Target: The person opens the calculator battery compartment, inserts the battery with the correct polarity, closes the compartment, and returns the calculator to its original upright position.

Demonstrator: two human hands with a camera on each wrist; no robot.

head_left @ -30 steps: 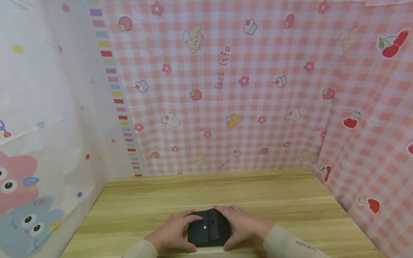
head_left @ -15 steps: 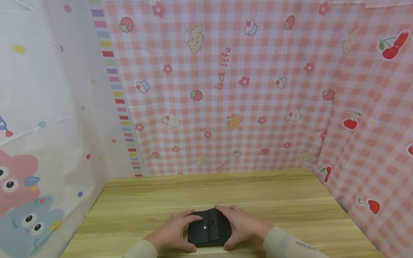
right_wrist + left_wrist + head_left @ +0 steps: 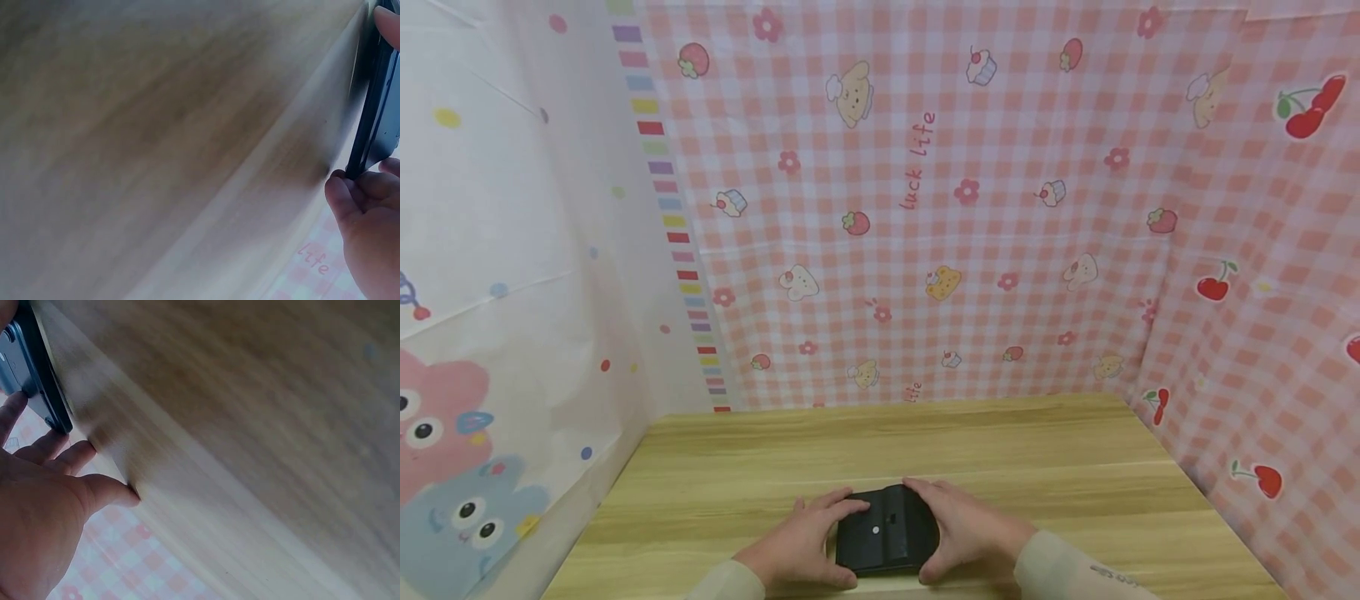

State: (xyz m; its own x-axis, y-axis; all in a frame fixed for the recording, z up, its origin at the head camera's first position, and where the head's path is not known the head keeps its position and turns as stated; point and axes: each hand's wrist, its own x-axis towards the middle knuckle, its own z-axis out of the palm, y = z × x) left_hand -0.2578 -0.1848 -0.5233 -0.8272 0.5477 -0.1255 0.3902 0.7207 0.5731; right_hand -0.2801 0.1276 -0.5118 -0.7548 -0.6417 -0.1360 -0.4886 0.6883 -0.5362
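A flat black device (image 3: 859, 542) lies at the near middle of the wooden table, with a small white dot on its left part, a raised band across it and a rounded right end. My left hand (image 3: 801, 542) grips its left side, thumb at the near edge, one fingertip on top. On the right side my right hand (image 3: 966, 529) holds it between the thumb at the near corner and fingers at the far edge. The left wrist view shows the device's thin dark edge (image 3: 47, 369) and small raised parts. In the right wrist view, fingertips touch the end of its edge (image 3: 372, 119).
The wooden table (image 3: 760, 450) stretches beyond both hands. Behind it hangs a pink checked cloth (image 3: 820, 250) with cartoon prints, and another checked cloth (image 3: 1240, 367) closes the right side. A white patterned sheet (image 3: 550, 333) hangs at the left.
The device's right end shows slightly farther right than a second ago. Both hands keep their hold, nearly unmoved.
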